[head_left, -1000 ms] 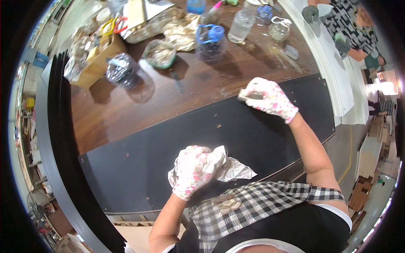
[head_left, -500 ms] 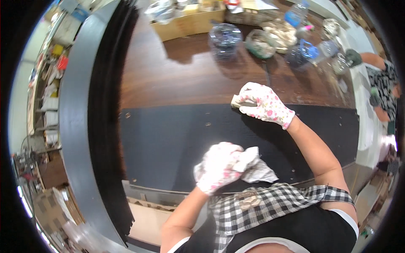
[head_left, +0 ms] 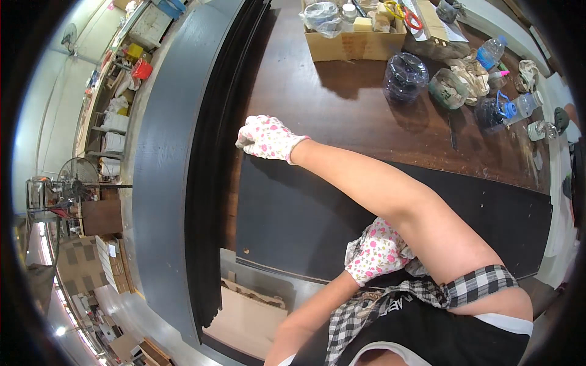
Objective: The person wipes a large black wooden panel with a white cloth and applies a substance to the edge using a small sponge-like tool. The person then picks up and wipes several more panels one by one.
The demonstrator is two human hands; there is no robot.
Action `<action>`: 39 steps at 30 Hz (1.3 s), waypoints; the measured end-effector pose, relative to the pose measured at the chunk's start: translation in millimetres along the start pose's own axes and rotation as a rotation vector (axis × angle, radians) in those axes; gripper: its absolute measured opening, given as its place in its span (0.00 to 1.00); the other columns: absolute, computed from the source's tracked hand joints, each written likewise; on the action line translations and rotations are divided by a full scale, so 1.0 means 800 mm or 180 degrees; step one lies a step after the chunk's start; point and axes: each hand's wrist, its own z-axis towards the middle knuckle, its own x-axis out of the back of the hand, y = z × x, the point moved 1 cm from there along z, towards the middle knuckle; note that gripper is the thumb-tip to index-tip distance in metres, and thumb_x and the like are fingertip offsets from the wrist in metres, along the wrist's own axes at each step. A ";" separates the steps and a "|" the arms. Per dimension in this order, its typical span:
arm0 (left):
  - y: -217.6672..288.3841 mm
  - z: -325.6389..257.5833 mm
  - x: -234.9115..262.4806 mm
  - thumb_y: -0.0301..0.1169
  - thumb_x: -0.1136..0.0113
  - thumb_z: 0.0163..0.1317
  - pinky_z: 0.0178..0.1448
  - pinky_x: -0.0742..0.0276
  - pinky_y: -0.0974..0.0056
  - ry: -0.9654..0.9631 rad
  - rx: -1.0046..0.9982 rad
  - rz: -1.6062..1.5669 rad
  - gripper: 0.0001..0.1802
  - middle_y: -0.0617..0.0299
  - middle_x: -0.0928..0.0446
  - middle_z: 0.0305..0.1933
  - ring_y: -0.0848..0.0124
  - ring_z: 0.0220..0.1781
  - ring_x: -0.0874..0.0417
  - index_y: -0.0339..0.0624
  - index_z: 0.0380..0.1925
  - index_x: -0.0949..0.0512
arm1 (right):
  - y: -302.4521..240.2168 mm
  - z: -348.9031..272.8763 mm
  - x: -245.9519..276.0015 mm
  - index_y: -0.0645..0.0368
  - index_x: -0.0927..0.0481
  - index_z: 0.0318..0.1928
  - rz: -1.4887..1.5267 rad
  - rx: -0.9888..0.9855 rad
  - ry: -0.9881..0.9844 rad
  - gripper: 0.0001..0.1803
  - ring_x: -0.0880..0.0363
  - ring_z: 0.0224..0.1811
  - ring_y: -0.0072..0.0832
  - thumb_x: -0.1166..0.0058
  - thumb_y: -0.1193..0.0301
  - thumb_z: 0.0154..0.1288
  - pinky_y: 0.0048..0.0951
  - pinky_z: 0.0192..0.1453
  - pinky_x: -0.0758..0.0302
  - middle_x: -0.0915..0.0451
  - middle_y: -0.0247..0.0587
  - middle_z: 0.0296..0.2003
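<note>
Both my hands wear white gloves with a pink flower print. My right hand reaches across to the far left corner of a flat black board, fingers curled tight. The small beige block seen in it earlier is mostly hidden by the glove now. Near the board's front edge, my left hand is closed around a crumpled whitish cloth, close to my body and partly behind my right forearm. A few small pale marks show on the board's dark face.
Long dark boards stand stacked along the left side of the brown table. At the back are a cardboard box, a clear plastic tub, a greenish container, rags and several bottles. Another person's gloved hand shows far right.
My right hand has swept left along the board's far edge to its corner. My left hand stays near the front edge with the cloth. The view has shifted left.
</note>
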 end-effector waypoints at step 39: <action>0.011 0.030 -0.048 0.37 0.29 0.50 0.45 0.20 0.54 0.0153 -0.0326 0.0574 0.11 0.56 0.15 0.35 0.54 0.39 0.16 0.47 0.32 0.15 | 0.100 -0.499 0.213 0.49 0.17 0.42 -0.1256 -0.0778 0.1187 0.10 0.21 0.46 0.41 0.39 0.62 0.62 0.42 0.51 0.24 0.21 0.39 0.39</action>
